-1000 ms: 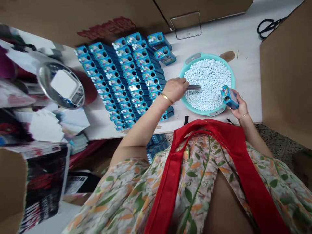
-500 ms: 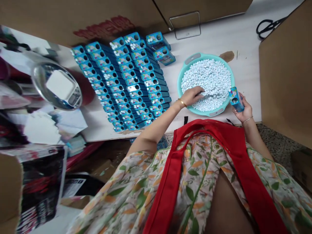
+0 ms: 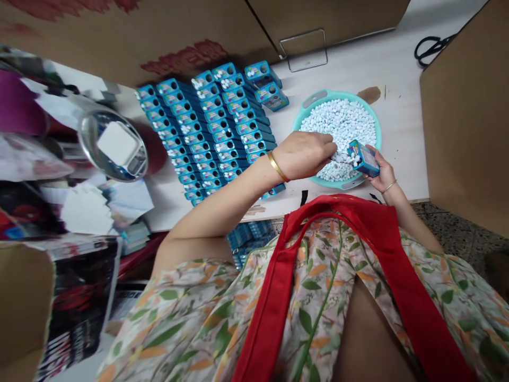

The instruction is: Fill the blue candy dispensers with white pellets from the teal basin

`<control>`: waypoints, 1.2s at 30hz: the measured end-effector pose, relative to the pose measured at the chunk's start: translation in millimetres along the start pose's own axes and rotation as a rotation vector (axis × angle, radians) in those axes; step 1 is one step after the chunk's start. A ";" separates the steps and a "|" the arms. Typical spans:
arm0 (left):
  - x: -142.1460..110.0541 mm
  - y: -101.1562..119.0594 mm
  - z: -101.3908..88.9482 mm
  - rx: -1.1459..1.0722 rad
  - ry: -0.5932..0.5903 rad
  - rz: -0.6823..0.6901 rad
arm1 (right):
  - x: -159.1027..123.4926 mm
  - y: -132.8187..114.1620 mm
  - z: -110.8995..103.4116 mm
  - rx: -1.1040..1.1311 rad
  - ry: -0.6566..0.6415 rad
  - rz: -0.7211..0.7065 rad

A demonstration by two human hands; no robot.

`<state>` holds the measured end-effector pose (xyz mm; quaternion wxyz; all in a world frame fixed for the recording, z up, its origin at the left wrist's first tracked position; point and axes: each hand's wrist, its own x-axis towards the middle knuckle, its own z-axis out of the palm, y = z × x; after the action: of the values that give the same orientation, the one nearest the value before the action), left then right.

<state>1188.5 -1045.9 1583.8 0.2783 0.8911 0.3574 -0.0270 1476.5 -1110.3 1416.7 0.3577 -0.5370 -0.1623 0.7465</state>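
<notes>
A teal basin (image 3: 378, 119) holds many small white pellets (image 3: 338, 119). My left hand (image 3: 308, 154), with a gold bracelet at the wrist, is over the basin's left side, its fingers curled together around white pellets; some show by the fingertips. My right hand (image 3: 382, 170) grips a small blue printed box (image 3: 366, 162) by its far end, above the basin's right side. The box is tilted with its holed top facing my left hand, and white pellets sit at that opening. The insides of my left fingers are hidden.
Rows of blue boxes (image 3: 217, 114) with round holes stand left of the basin, some with pellets on top. A scale in a metal bowl (image 3: 85, 132) is further left. Cardboard boxes (image 3: 465, 127) border the table; scissors (image 3: 427, 50) lie at the back right.
My left hand has risen out of the pellets, closing its fingers. My right hand has brought the blue box left over the basin and tilted it. The view has shifted slightly.
</notes>
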 end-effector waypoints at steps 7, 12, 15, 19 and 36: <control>-2.4 34.6 -10.5 0.022 0.044 -0.028 | 3.6 -1.2 6.2 -0.027 -0.003 0.023; -13.5 14.3 1.2 0.035 0.136 -0.055 | 4.2 -5.4 -1.5 -0.088 -0.047 0.025; -23.5 -37.6 38.1 0.044 0.207 -0.179 | 2.6 -9.3 -11.1 -0.119 -0.048 0.020; -14.2 -92.9 115.3 -0.029 0.080 -0.345 | -2.6 -14.8 -23.3 -0.084 -0.013 -0.016; -2.9 -64.1 109.7 -0.378 0.137 -0.106 | -13.8 -9.1 -41.2 -0.065 0.060 -0.047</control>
<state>1161.1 -1066.5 1461.4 0.4141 0.8027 0.4205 0.0866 1519.9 -1119.5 1416.6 0.3622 -0.5666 -0.1883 0.7158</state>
